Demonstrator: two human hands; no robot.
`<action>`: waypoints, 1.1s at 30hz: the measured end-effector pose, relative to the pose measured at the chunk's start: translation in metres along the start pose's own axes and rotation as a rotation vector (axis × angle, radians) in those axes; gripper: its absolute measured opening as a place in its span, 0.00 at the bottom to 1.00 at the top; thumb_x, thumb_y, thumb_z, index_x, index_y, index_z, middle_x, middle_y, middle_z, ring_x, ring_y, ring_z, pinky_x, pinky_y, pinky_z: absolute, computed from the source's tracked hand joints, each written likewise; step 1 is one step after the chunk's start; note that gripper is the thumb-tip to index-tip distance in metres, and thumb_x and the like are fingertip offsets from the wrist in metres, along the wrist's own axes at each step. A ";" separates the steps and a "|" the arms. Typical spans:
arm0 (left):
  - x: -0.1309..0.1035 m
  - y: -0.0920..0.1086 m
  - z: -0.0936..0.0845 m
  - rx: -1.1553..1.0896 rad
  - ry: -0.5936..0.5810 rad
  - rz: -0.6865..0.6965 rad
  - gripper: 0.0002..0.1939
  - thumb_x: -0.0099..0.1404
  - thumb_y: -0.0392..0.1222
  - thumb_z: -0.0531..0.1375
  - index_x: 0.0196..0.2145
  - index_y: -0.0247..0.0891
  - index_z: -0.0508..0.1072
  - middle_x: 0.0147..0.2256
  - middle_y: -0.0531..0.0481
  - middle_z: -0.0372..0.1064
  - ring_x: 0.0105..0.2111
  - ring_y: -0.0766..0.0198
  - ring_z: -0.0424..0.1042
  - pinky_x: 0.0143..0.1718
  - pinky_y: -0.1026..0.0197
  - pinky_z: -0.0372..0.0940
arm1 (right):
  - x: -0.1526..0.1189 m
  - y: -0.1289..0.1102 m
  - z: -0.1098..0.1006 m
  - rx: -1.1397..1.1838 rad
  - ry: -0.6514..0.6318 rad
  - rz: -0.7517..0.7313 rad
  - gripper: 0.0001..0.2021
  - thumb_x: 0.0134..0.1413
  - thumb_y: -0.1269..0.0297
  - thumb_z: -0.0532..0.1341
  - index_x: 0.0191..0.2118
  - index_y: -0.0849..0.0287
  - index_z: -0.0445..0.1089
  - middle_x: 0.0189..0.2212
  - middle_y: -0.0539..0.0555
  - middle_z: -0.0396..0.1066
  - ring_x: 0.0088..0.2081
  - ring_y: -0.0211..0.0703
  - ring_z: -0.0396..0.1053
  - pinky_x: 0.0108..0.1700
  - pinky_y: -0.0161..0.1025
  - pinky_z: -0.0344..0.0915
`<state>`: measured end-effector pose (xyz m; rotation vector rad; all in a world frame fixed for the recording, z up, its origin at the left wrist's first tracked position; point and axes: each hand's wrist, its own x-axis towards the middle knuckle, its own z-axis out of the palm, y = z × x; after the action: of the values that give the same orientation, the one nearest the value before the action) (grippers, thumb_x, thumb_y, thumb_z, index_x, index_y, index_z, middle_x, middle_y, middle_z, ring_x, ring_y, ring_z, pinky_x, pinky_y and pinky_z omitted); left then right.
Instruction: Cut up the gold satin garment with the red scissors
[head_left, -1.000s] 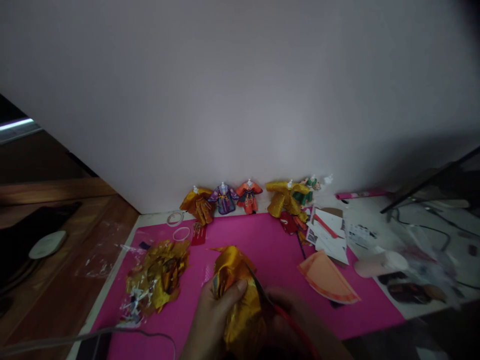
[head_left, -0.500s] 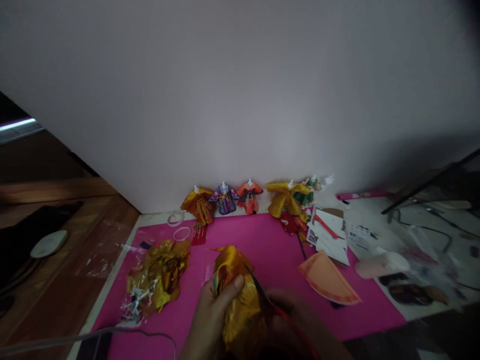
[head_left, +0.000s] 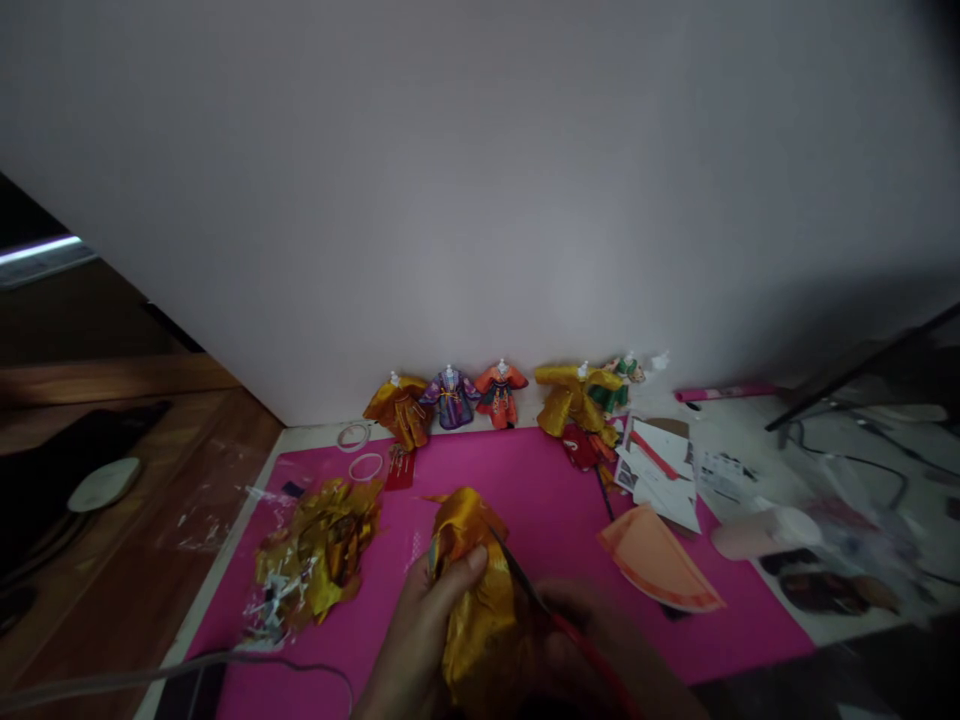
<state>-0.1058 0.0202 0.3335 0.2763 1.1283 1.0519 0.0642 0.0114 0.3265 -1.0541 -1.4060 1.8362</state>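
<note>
My left hand [head_left: 427, 625] is closed on a crumpled piece of shiny gold fabric [head_left: 484, 620], thumb lying across its front. In my right hand [head_left: 592, 630] is a pair of scissors [head_left: 521, 578] with dark blades and red handles. The blades lie against the fabric's upper right side; how far apart they are is hard to see. Both hands are above a pink mat [head_left: 555, 490]. The lower part of the fabric and the right fingers fall into shadow.
Gold scraps [head_left: 322, 550] lie on the left with clear plastic. Small doll robes [head_left: 450, 397] lean along the wall. A peach fabric wedge [head_left: 660, 560], white papers [head_left: 664, 475] and a pale bottle [head_left: 765, 532] are on the right. A cable [head_left: 247, 658] crosses the lower left.
The scissor blades and right hand have shifted very slightly against the gold fabric. The view has moved a little; otherwise both grips are the same.
</note>
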 end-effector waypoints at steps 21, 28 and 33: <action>-0.002 0.005 0.002 -0.099 -0.013 -0.092 0.20 0.44 0.41 0.73 0.36 0.36 0.78 0.22 0.48 0.79 0.27 0.52 0.80 0.27 0.59 0.71 | 0.001 0.004 -0.002 -0.036 0.021 0.049 0.29 0.39 0.34 0.65 0.38 0.53 0.79 0.33 0.54 0.77 0.39 0.57 0.75 0.42 0.45 0.71; 0.010 0.000 -0.007 0.059 -0.087 0.054 0.13 0.47 0.45 0.73 0.28 0.35 0.78 0.21 0.49 0.78 0.23 0.57 0.78 0.25 0.63 0.69 | 0.000 -0.001 -0.005 0.023 -0.052 0.090 0.30 0.40 0.36 0.66 0.44 0.52 0.78 0.32 0.53 0.77 0.35 0.53 0.76 0.40 0.44 0.72; 0.019 0.004 -0.014 0.188 -0.055 0.171 0.15 0.46 0.48 0.73 0.27 0.35 0.78 0.21 0.50 0.77 0.20 0.60 0.74 0.26 0.62 0.69 | -0.003 0.000 -0.017 0.030 -0.117 0.126 0.25 0.44 0.40 0.68 0.43 0.53 0.80 0.31 0.53 0.78 0.33 0.51 0.76 0.40 0.43 0.72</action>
<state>-0.1190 0.0337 0.3188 0.5564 1.1706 1.0818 0.0804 0.0171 0.3250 -1.0569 -1.4011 2.0326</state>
